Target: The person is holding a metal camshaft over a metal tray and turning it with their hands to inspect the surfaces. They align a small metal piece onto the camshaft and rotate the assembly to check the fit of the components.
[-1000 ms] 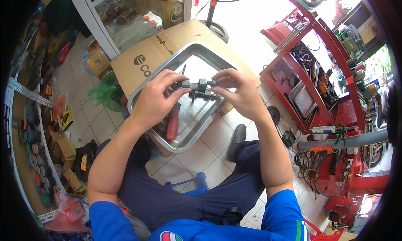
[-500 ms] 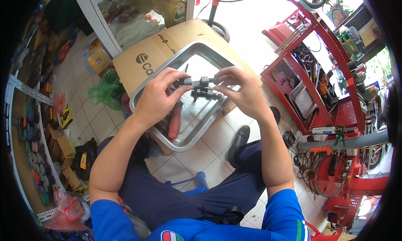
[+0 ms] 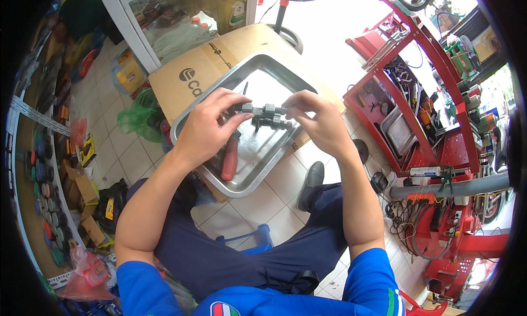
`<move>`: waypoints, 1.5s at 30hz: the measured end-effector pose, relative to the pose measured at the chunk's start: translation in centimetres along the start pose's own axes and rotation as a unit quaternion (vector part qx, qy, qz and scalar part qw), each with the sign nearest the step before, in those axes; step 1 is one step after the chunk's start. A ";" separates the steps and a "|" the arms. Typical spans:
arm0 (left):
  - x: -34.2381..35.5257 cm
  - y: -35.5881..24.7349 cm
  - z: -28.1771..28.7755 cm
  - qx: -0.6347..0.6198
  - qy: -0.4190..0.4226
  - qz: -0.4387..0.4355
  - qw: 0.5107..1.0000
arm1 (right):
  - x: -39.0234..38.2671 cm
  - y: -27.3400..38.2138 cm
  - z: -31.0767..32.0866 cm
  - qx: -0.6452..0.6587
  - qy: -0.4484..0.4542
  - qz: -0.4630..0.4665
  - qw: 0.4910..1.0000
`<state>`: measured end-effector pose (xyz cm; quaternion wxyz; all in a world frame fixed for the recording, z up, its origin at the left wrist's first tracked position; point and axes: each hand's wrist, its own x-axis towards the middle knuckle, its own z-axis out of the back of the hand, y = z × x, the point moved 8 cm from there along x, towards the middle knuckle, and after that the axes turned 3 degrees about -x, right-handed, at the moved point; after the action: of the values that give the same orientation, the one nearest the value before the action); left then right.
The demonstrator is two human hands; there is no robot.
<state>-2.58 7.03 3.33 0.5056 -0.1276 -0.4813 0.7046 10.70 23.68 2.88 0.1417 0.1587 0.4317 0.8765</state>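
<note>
Above the metal tray (image 3: 241,194), I hold a dark metal threaded tool with hexagonal sections (image 3: 269,110) level between both hands. My left hand (image 3: 207,121) grips its left end, thumb below and fingers on top. At the right end, my right hand (image 3: 315,118) pinches the tip between thumb and fingers. Just under it in the tray lies a second dark metal piece of similar look (image 3: 279,123), partly covered by the held one. A screwdriver with a red handle (image 3: 229,161) rests beneath my left hand, which hides part of its shaft.
The tray sits on a cardboard box (image 3: 170,88). A red tool rack (image 3: 403,91) with hand tools stands to the right. A glass cabinet (image 3: 148,30) is behind the box, with a green plastic bag (image 3: 143,117) at left. A blue stool (image 3: 258,239) shows between my legs.
My right hand has shifted slightly right and down at the tool's right end. The held tool now sits slightly lower at its right side; my left hand has barely moved.
</note>
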 end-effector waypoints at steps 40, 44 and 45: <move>0.4 -0.2 -0.1 0.004 -0.017 -0.008 1.000 | -0.5 0.8 0.1 0.013 0.000 -0.035 0.999; 0.5 -0.1 -0.1 0.006 -0.019 -0.009 1.000 | -0.4 0.7 0.3 0.010 -0.019 -0.003 1.000; 0.4 -0.1 -0.2 0.002 -0.017 -0.005 1.000 | -0.4 0.7 0.4 0.002 -0.026 0.003 1.000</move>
<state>-2.60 7.48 3.48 0.5011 -0.1127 -0.4892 0.7049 11.12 23.42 3.64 0.1498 0.1827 0.4295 0.8716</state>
